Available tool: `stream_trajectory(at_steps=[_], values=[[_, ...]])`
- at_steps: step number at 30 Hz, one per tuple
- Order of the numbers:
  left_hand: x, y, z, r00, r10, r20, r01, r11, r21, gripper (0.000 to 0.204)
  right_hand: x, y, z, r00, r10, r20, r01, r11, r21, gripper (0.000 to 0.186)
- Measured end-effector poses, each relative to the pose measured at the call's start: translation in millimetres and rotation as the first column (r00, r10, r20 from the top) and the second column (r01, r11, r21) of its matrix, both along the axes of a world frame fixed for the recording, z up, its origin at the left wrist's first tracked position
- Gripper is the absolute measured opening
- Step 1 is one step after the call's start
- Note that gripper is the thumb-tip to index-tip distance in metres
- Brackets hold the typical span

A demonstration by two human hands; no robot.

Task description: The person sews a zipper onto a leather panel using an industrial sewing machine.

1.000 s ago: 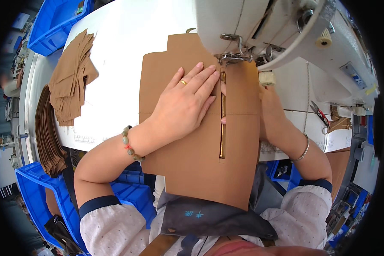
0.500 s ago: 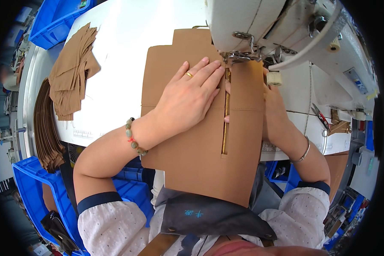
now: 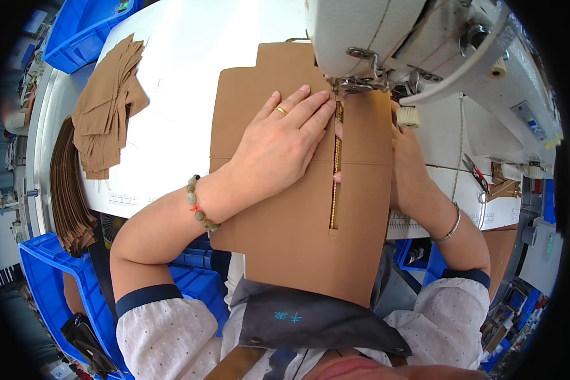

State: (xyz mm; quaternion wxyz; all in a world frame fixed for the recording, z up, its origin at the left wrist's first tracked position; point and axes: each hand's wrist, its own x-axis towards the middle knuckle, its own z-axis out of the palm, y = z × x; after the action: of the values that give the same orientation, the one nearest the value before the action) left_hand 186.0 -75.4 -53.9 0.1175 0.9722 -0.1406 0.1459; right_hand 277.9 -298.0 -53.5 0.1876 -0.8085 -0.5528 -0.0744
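A brown flat panel point(image 3: 285, 221) with notched corners lies under the sewing machine head point(image 3: 367, 44) and hangs over the table's near edge. A long narrow slot in it shows a gold-toothed zipper point(image 3: 336, 171). My left hand point(image 3: 285, 139) is open and lies flat on the panel, its fingertips at the slot's left edge, close to the presser foot point(image 3: 337, 88). From the right, my right hand point(image 3: 408, 164) reaches beneath the panel. Bits of its fingers show through the slot beside the zipper; the rest are hidden, so its grip cannot be made out.
At the left lie a pile of brown pieces point(image 3: 111, 104) and a thick stack of brown strips point(image 3: 69, 190). Blue bins stand at the far left point(image 3: 85, 31) and near left point(image 3: 63, 266). Red-handled scissors point(image 3: 476, 174) rest on the white table point(image 3: 164, 95), right of my right hand.
My left fingertips have shifted very slightly right, toward the slot. The panel and my right hand look unchanged.
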Motion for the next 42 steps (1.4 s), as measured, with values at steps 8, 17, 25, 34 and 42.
stream_trajectory(at_steps=[8, 17, 25, 34, 42], values=[[2.1, -0.2, -0.1, 1.0, 0.001, 0.014, -0.001, 1.0, 0.001, 0.045, -0.4, -0.6, 0.9, 1.0, 0.005, 0.023, -0.006, 1.0, 0.009, 0.058], [1.1, 0.3, 1.4, 1.0, -0.008, 0.013, 0.007, 1.0, 0.029, 0.042, -2.8, -2.4, 0.0, 1.0, -0.002, 0.001, 0.002, 1.0, -0.01, 0.058], [6.6, 3.8, 11.2, 1.0, -0.028, -0.005, 0.028, 0.992, 0.124, 0.039, -1.5, -1.6, 3.2, 0.994, 0.024, -0.109, -0.019, 0.999, 0.045, 0.06], [7.0, 8.4, 14.8, 0.998, -0.045, -0.046, 0.048, 0.997, 0.063, 0.059, 16.5, -20.1, 9.8, 0.965, -0.187, -0.185, 0.214, 0.967, 0.137, 0.021], [7.1, 9.5, 16.4, 0.995, -0.064, -0.074, 0.068, 0.996, 0.051, 0.068, 3.1, -0.3, 13.3, 0.994, -0.058, -0.094, 0.067, 0.993, 0.102, 0.038]])
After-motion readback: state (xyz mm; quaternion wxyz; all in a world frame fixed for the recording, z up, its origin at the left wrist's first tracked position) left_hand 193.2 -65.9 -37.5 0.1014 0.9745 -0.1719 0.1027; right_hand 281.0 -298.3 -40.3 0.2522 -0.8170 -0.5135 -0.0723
